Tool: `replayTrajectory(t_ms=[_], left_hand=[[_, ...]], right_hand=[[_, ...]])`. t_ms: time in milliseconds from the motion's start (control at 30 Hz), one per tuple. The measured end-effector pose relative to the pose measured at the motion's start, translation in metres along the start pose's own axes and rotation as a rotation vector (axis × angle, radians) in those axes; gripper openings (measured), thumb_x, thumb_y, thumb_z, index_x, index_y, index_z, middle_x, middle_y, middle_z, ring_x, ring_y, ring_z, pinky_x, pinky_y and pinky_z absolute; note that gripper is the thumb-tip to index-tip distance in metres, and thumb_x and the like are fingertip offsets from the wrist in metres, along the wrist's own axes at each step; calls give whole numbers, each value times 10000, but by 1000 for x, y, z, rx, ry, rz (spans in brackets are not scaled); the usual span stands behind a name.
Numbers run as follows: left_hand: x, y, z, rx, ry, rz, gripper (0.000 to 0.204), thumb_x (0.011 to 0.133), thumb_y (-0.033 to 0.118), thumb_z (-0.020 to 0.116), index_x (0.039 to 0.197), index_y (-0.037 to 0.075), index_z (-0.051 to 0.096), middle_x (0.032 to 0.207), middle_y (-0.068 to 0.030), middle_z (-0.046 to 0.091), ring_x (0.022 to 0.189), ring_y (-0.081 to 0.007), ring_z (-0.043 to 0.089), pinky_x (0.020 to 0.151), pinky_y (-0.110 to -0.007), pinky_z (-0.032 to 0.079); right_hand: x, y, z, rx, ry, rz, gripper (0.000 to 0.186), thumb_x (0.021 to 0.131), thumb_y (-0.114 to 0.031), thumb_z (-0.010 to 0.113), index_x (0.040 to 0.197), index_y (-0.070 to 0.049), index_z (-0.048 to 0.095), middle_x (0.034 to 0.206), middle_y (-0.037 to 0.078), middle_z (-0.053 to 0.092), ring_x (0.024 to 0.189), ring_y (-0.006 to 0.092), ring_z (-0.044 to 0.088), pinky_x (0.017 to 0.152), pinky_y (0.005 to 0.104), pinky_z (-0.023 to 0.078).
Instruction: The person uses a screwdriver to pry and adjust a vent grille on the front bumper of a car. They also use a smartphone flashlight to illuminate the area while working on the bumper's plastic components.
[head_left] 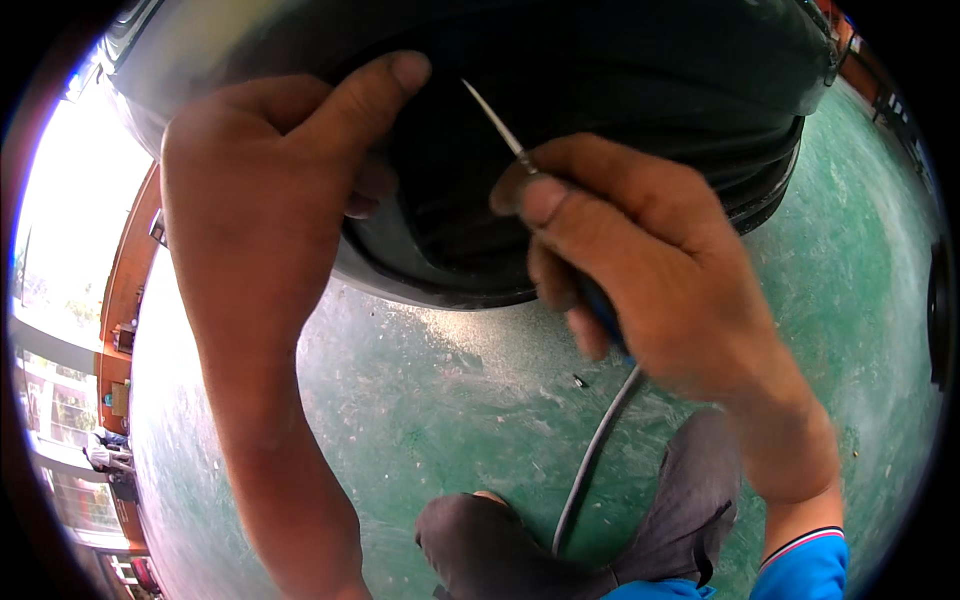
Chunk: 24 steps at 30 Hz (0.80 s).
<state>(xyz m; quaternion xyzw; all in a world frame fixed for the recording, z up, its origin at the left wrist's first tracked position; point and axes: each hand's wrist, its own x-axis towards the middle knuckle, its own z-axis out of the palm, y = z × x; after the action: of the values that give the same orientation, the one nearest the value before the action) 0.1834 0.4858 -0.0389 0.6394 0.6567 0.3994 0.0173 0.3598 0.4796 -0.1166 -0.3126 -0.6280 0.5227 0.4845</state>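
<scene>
Pointed metal tool (499,127) juts from between the pinched right fingers (600,163).

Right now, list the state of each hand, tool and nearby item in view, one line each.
Bare left hand: fingers curled, thumb extended; grip unclear.
Bare right hand: closed on the tool.
Thin, pointed silver-metal tool: held, tip up and leftward; contact unclear.
Black, curved, ridged panel: shadowed.
Long, grey, round hose: uncoiled, gently curved.
Small, dark piece: lying on the floor.
Green, smooth floor: scuffed.
</scene>
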Motion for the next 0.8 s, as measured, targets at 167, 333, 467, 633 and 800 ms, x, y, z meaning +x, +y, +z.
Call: replayTrajectory(t_ms=[167,333,467,633,800], left_hand=[[3,7,-5,112,-24,30,379,842,341,802,728,-13,729,606,-109,672,556,-162,642,582,-277,478],[6,20,-11,261,-65,66,352,851,329,791,759,-7,742,615,-103,670,553,-153,631,579,-278,471],[2,21,-8,336,-22,67,335,851,334,789,779,9,754,611,-89,664,547,-135,612,565,-274,455],[-2,19,-3,331,55,100,352,853,338,786,720,19,721,549,-78,583,492,-125,524,509,-290,399],[-2,7,2,289,128,188,422,841,335,792,591,29,642,440,-73,440,386,-157,406,433,-336,326]], right_hand=[[4,-6,26,496,47,243,325,1047,-298,483,976,0,588,564,24,501,380,73,398,371,218,299],[0,-6,45,866,88,299,327,1045,-337,497,941,-36,574,566,32,496,373,82,382,358,222,290],[-4,-11,53,877,137,336,318,1044,-337,488,951,-46,573,574,21,484,397,81,384,371,230,296],[-7,-14,54,887,130,338,311,1044,-337,475,958,-52,568,579,4,453,404,83,360,377,245,284],[-7,-12,58,889,144,337,309,1044,-336,479,961,-51,566,589,3,460,407,80,368,378,240,282]])
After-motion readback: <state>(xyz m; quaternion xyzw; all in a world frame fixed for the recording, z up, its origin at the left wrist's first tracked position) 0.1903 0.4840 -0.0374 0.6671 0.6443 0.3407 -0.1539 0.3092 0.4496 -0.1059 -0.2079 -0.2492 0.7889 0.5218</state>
